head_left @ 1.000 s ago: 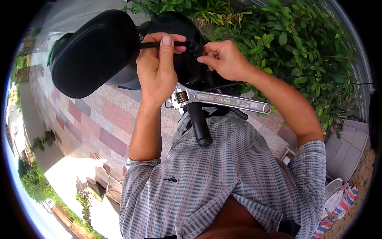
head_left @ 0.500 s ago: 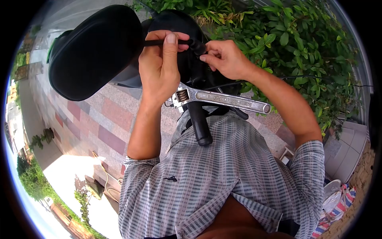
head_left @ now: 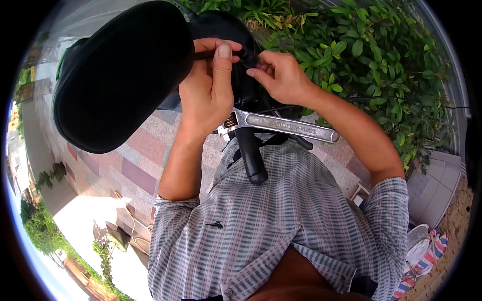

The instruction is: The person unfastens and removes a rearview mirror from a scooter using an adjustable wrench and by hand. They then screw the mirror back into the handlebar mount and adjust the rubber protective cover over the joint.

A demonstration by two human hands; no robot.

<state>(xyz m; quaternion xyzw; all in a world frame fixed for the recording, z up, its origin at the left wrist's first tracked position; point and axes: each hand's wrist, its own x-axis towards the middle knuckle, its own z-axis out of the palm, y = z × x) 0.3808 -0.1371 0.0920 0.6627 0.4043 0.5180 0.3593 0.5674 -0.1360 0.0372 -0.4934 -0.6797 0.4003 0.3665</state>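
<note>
A large black mirror [head_left: 123, 75] fills the upper left, its thin stem running right. My left hand [head_left: 208, 90] is closed round this stem, thumb on top. The fingers of my right hand [head_left: 283, 78] pinch a small black joint [head_left: 249, 58] at the stem's right end. A silver adjustable wrench [head_left: 286, 125] lies across the handlebar below both hands, its jaw at the left, touched by neither hand's fingers. The black handlebar grip [head_left: 252, 158] points toward my shirt.
Green bushes [head_left: 356, 55] stand at the upper right. Behind the hands is a dark vehicle body [head_left: 223, 27]. Paving tiles [head_left: 140, 170] cover the ground. A thin black cable crosses the bushes. A grey box-like object [head_left: 434, 185] and a striped bag [head_left: 434, 253] are at the right.
The mirror has swung down and toward me, looking larger. My left hand has shifted slightly right and down with the stem. My right hand stays at the joint.
</note>
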